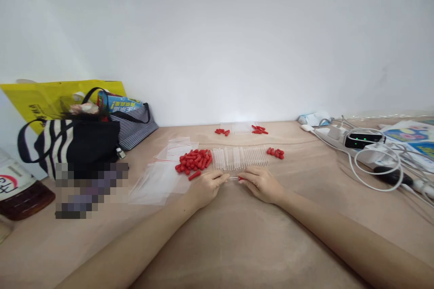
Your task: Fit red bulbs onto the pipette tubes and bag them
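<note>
My left hand point(210, 187) is pinched around one end of a thin clear tube point(233, 178), and my right hand point(260, 183) grips a red bulb point(240, 179) at the tube's other end, so the tube lies level in the gap between my fingertips, low over the desk point(230, 239). I judge the step in hand to be joining tube and bulb; my fingers hide how far one sits inside the other. The next move seems to call for a firm left pinch, the tube straight in line with the bulb's mouth, and a gentle push so it doesn't bend. Just beyond my hands lies a row of clear tubes point(230, 158), with a big pile of red bulbs point(194, 161) beyond my left hand and a small cluster of red bulbs point(275, 153) beyond my right. Clear plastic bags point(152, 180) lie left of my left hand
</note>
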`<state>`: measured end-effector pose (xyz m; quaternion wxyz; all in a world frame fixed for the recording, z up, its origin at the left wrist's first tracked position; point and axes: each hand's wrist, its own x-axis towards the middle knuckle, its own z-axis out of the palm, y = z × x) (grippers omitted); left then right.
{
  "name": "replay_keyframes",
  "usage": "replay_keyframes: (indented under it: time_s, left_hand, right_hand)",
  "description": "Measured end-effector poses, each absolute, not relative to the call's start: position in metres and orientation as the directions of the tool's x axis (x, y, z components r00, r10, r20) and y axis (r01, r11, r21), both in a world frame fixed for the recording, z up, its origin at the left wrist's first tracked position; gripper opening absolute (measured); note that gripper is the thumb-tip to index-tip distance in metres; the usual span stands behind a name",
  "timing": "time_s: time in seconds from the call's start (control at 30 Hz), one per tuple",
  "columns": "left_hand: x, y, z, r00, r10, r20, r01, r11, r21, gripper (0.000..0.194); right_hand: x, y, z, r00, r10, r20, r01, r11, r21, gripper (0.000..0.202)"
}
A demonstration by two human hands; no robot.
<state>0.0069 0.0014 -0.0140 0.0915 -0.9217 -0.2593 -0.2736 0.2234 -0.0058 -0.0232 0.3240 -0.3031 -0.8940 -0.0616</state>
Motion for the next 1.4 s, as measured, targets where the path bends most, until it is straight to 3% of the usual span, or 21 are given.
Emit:
replay_keyframes:
  time_s: [0.23,0.33,0.47,0.57,0.8,1.13,1.4]
  left_hand:
    - [0.011,0.002,-0.014,0.755,0.400,0.519,0.515,-0.852,-0.093,0.028]
    - [0.011,0.005,-0.014,0.721,0.397,0.569,0.518,-0.853,-0.062,0.028]
    - [0.008,0.009,-0.012,0.609,0.468,0.640,0.559,-0.826,0.073,0.024]
    - [0.007,0.009,-0.011,0.568,0.515,0.642,0.558,-0.814,0.160,0.021]
    - [0.014,0.005,-0.011,0.552,0.562,0.616,0.562,-0.796,0.222,0.021]
    - [0.011,0.006,-0.012,0.596,0.508,0.622,0.511,-0.837,0.194,0.023]
    - [0.010,0.008,-0.013,0.661,0.432,0.614,0.471,-0.875,0.109,0.028]
  right_hand:
    - [0.214,-0.009,-0.018,-0.637,0.366,0.678,0.550,0.832,0.067,0.022]
    - [0.210,-0.011,-0.017,-0.605,0.346,0.718,0.536,0.843,0.046,0.021]
    - [0.219,-0.007,-0.020,-0.388,0.492,0.779,0.553,0.800,-0.230,0.019]
    - [0.226,-0.001,-0.023,-0.273,0.654,0.705,0.521,0.717,-0.464,0.017]
    - [0.218,0.004,-0.025,-0.327,0.793,0.515,0.450,0.609,-0.652,0.015]
    - [0.219,0.002,-0.023,-0.392,0.790,0.472,0.386,0.607,-0.695,0.014]
    - [0.219,-0.002,-0.019,-0.435,0.719,0.542,0.447,0.695,-0.563,0.017]
